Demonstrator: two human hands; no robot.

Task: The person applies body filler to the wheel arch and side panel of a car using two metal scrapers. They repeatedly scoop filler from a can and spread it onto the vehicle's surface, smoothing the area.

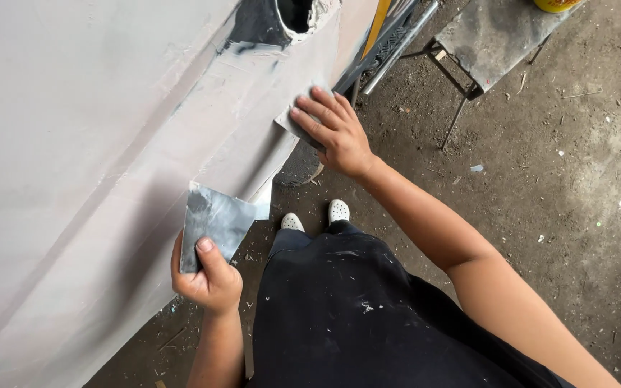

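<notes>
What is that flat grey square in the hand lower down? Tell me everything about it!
The grey sheet is thin, flat and roughly square, like metal or stiff plastic, smeared with pale and dark streaks of filler. Its upper corners look sharp. The left hand holds it by the lower edge, thumb pressed on its face, fingers behind. It stands nearly upright, tilted a little, close beside the pale grey panel; whether it touches the panel cannot be told. Nothing else touches it.
</notes>
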